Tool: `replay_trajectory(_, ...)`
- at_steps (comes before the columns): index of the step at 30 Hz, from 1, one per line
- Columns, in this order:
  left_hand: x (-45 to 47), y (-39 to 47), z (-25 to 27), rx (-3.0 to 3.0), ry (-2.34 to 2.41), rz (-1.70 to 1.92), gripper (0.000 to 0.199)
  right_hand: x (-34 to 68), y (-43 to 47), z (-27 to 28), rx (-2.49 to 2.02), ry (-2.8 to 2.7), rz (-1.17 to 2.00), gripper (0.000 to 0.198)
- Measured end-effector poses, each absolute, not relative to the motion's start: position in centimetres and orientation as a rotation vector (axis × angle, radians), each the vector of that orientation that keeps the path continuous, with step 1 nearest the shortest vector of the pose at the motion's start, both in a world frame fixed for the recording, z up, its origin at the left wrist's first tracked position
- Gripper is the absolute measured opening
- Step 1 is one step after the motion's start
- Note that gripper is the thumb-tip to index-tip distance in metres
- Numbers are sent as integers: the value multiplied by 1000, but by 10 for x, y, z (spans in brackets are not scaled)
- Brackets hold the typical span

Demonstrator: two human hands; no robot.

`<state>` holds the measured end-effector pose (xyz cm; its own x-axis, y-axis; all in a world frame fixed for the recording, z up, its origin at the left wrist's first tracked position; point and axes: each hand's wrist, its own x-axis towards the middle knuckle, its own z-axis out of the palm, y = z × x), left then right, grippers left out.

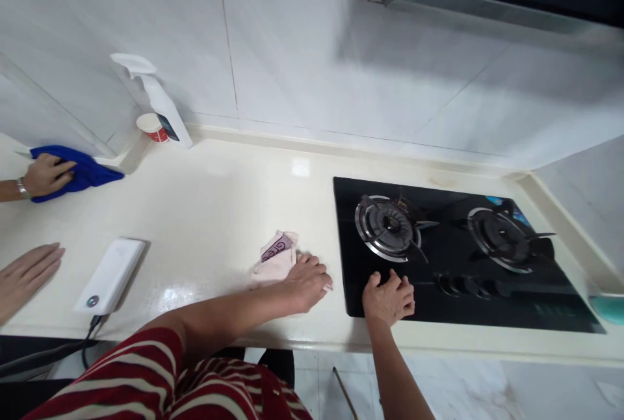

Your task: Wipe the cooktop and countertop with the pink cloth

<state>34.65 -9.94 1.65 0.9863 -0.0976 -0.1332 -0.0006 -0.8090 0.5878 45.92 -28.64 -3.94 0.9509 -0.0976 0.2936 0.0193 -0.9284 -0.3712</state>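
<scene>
My left hand (306,282) presses a pale pink cloth (277,265) with purple lettering against the counter, its fingers curled over the cloth. Part of the cloth lies spread to the left of the hand, and a small corner pokes out by the fingers. To the right, my right hand (389,298) rests on the front left edge of the black gas cooktop (439,231). Its fingers are bent and apart, with nothing seen in them. The left burner (390,225) stands just behind this hand.
At the left, a co-worker's hand (46,176) is on a blue cloth (90,170); another hand (32,277) lies flat. A white power bank (112,274) with a cable, a spray bottle (163,108) and a paper cup (151,126) stand on the counter. A range hood (487,4) overhangs.
</scene>
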Motion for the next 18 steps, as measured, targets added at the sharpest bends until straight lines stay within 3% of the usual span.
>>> replay_trajectory(18,353,-81,40,2225,134,-302,22,459,-284,-35,-2726,68,-424,49)
